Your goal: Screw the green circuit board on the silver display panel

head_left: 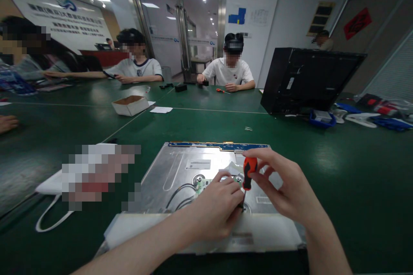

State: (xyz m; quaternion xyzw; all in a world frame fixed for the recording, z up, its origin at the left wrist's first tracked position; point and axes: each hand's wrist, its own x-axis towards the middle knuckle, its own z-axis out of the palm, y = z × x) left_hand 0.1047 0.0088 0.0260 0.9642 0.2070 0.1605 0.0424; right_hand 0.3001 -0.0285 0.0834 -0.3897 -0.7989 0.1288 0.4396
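My right hand (pixel 284 182) grips the red-and-black handle of a screwdriver (pixel 250 169) between thumb and fingers. The screwdriver stands nearly upright, its shaft pointing down at a round mount on a flat metal display panel (pixel 158 176). My left hand (pixel 217 206) is closed, with its fingertips at the lower shaft; the exact tip contact is hidden. Beneath the left hand a green circuit board (pixel 201 185) shows in part, with black cables (pixel 177 193) curving off it. A blue circuit strip (pixel 200 145) runs along the panel's far edge. A whitish translucent film (pixel 277 232) covers the near edge.
Left of the panel lies a white strapped item (pixel 53 184), partly blurred. Farther off are an open cardboard box (pixel 130 105) and white paper (pixel 161 110). A large black monitor casing (pixel 309 79) stands at the back right beside a blue tray (pixel 322 119). Several people sit around the green table (pixel 364 172).
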